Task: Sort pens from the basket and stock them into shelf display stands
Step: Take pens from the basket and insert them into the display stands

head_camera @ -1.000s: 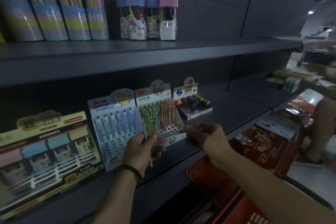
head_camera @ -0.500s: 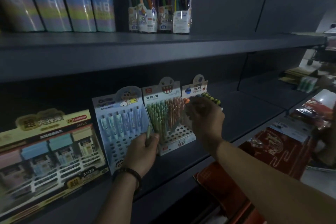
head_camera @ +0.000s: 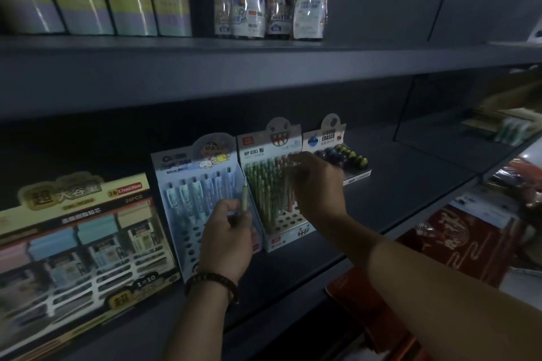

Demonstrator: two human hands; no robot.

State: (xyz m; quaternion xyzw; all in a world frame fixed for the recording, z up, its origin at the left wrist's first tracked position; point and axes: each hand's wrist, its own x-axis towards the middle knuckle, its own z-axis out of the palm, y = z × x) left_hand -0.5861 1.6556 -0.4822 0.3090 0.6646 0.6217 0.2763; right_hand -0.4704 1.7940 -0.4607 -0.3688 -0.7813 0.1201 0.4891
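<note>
Dark shelf (head_camera: 396,193) carrying display stands, shark-face stand (head_camera: 271,184) with green and pink pens – right hand (head_camera: 316,184) over its pens, grasp unclear, left hand (head_camera: 227,239) curled around one green pen (head_camera: 244,195), upright before the blue stand (head_camera: 202,184)

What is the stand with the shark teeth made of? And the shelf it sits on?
The shark-teeth stand looks like printed cardboard: thin folded walls, a flat cut-out top, punched round holes for pens, a slight sheen. The shelf looks like painted metal, dark grey and matte, with a thin straight front lip; coated board can't be ruled out in this dim light.
</note>
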